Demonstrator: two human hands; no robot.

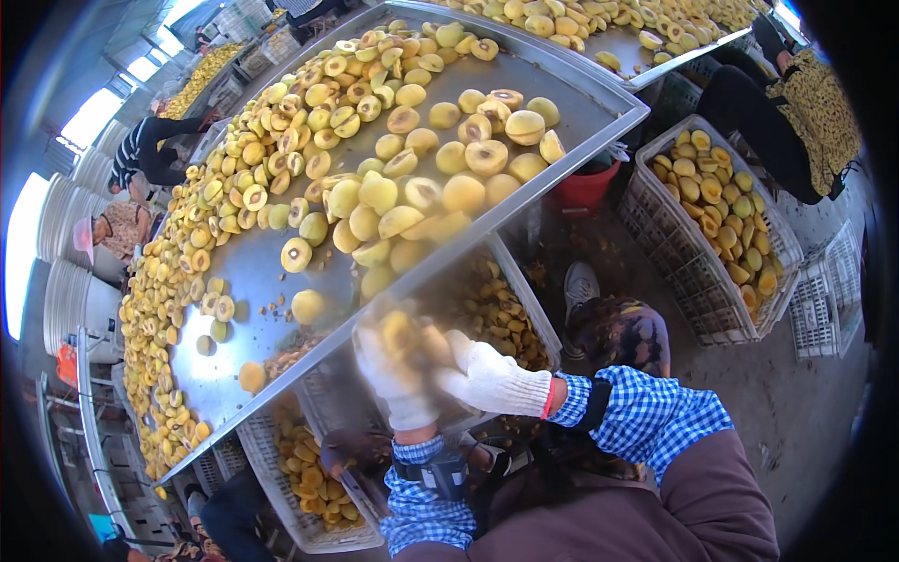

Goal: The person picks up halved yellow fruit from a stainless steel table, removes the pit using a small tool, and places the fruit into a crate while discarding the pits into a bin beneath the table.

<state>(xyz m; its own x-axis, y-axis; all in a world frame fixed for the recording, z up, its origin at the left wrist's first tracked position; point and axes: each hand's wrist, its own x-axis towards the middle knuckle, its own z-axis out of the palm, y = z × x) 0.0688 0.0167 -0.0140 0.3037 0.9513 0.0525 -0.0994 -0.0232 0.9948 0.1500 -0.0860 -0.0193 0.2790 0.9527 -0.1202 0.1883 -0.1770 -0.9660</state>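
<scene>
My two hands, in white knit gloves, meet just off the near edge of a metal table (599, 122). The left hand (386, 375) is closed round a yellow stone fruit (401, 335), which is blurred. Against it, the right hand (496, 377) has its fingers bent in towards the fruit. Its fingertips are smeared, so whatever they hold cannot be made out. Halved yellow stone fruits (459, 194), some with the pit or a brown hollow showing, lie on the table beyond the hands. More are heaped along its far and left sides.
Below the table edge stand crates of fruit halves, one under my hands (524, 300) and one at lower left (323, 525). A full white crate (655, 244) and a red bucket (585, 192) are at right. Other people (150, 155) sit around the tables.
</scene>
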